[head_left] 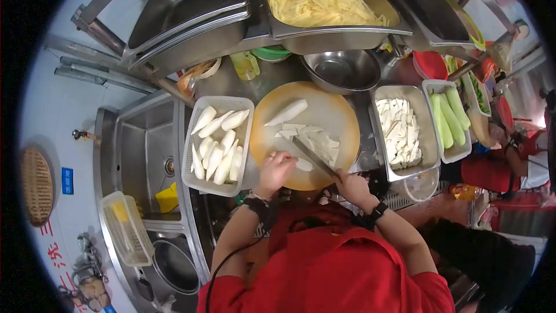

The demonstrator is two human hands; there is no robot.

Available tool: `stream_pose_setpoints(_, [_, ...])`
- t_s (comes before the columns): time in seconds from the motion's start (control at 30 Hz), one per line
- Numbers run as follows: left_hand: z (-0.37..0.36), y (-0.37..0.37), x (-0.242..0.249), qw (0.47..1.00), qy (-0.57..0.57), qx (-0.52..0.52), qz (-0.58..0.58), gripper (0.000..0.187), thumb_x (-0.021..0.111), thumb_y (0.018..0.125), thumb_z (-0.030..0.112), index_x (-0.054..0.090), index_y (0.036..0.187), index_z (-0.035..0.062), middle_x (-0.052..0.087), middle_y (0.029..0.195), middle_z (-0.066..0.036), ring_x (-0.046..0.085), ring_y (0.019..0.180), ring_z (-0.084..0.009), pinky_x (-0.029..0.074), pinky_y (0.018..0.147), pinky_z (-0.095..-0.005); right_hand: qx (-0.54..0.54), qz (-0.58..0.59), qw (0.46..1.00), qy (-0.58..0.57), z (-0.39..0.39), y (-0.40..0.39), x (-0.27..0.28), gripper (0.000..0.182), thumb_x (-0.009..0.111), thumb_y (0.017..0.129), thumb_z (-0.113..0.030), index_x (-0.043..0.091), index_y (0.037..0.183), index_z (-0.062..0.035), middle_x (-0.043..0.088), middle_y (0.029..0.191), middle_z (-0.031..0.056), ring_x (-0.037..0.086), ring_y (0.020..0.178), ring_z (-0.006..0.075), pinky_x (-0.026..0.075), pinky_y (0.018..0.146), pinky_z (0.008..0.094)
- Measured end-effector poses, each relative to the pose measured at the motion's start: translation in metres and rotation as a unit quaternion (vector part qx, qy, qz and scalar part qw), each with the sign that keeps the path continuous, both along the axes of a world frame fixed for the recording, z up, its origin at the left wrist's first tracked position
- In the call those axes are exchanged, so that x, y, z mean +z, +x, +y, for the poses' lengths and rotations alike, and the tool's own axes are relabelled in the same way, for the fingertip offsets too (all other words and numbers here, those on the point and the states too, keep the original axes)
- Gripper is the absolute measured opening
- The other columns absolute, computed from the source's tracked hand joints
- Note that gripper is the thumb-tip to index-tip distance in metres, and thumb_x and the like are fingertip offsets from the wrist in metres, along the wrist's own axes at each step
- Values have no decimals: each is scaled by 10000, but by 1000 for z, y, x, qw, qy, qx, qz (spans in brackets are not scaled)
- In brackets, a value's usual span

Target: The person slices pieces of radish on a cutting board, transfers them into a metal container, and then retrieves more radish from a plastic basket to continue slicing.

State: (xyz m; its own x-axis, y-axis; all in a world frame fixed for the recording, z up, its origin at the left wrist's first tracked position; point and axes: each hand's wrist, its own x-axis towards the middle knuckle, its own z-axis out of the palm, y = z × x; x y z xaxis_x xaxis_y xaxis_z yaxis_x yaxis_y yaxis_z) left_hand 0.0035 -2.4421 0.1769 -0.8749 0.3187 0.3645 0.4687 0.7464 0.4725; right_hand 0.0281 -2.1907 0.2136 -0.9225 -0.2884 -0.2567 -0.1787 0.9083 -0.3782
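My right hand (354,188) is closed round the handle of a kitchen knife (315,156). Its blade points up and left across a round cutting board (341,104). At the board's lower left, my left hand (277,171) has its fingers curled together; what they hold, if anything, is hidden. Just right of those fingertips lies a short white vegetable piece (303,164), close to the blade. Thin pale slices (320,142) spread over the middle of the board. Above them rests a whole peeled, tapered white vegetable (286,112).
Left of the board stands a white basket (189,149) of similar vegetables. To the right are a metal tray (379,122) of white strips and a basket of green gourds (447,119). A steel bowl (341,71) sits behind. A sink (139,145) lies left; another person's arm (515,159) shows right.
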Motion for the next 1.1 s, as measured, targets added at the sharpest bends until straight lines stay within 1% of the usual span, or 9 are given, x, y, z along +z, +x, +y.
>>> stream_pose_setpoints(0.1, [6, 13, -14, 998, 42, -25, 32, 172, 607, 716, 81, 612, 888, 76, 543, 912, -35, 548, 786, -231, 456, 672, -340, 8, 28, 999, -21, 2, 8, -11, 199, 469, 858, -264, 491, 881, -67, 576, 606, 188, 583, 567, 365, 452, 489, 476])
stream_pose_setpoints(0.37, [11, 2, -29, 994, 66, -40, 72, 207, 604, 696, 37, 596, 899, 77, 539, 918, -61, 556, 812, -242, 461, 703, -343, 30, 82, 996, -4, 3, 12, 1, 235, 479, 856, -289, 481, 855, -54, 584, 594, 158, 592, 525, 313, 451, 434, 433])
stream_pose_setpoints(0.47, [9, 1, -34, 994, 64, -46, 70, 200, 601, 700, 37, 593, 895, 81, 541, 920, -54, 559, 820, -239, 464, 700, -345, 42, 29, 997, 55, 1, 10, -2, 245, 472, 860, -289, 479, 864, -44, 583, 586, 151, 588, 520, 319, 452, 435, 429])
stream_pose_setpoints(0.6, [10, 1, -37, 995, 67, -31, 66, 188, 591, 702, 38, 585, 883, 88, 545, 917, -31, 563, 813, -228, 471, 671, -336, 39, 54, 998, 9, 4, 9, 7, 249, 463, 865, -291, 474, 857, -43, 584, 582, 151, 586, 516, 325, 453, 435, 430])
stream_pose_setpoints(0.7, [11, 2, -37, 994, 56, -18, 95, 193, 588, 691, 38, 582, 875, 97, 548, 918, -19, 563, 800, -222, 471, 653, -329, 34, 39, 999, 16, -1, 9, 3, 255, 453, 871, -294, 471, 855, -41, 587, 590, 156, 589, 528, 328, 458, 447, 431])
stream_pose_setpoints(0.77, [11, 3, -32, 994, 48, -20, 92, 199, 589, 682, 37, 583, 871, 101, 548, 918, -18, 563, 802, -221, 470, 653, -328, 54, 2, 995, 81, -5, 1, 2, 195, 457, 860, -238, 491, 899, -50, 600, 606, 131, 596, 529, 308, 468, 447, 406])
stream_pose_setpoints(0.87, [10, 1, -33, 995, 40, -17, 92, 208, 588, 667, 31, 583, 863, 100, 550, 917, -18, 562, 806, -221, 467, 658, -326, 43, 12, 998, 49, -1, -1, 15, 213, 443, 866, -249, 498, 887, -44, 589, 579, 136, 592, 510, 306, 470, 440, 398])
stream_pose_setpoints(0.97, [12, 0, -38, 994, 56, -18, 93, 211, 582, 661, 19, 584, 860, 91, 551, 912, -21, 561, 808, -223, 463, 671, -327, 60, 12, 998, 27, -3, 3, -13, 241, 463, 859, -281, 473, 860, -40, 587, 593, 149, 597, 538, 316, 468, 465, 418])
stream_pose_setpoints(1.1, [12, 0, -31, 994, 45, -23, 98, 211, 574, 662, 5, 587, 860, 76, 554, 901, -31, 559, 807, -228, 458, 694, -332, 81, 2, 994, 71, 0, -3, -7, 244, 471, 845, -279, 473, 870, -36, 588, 599, 161, 593, 534, 324, 468, 469, 426])
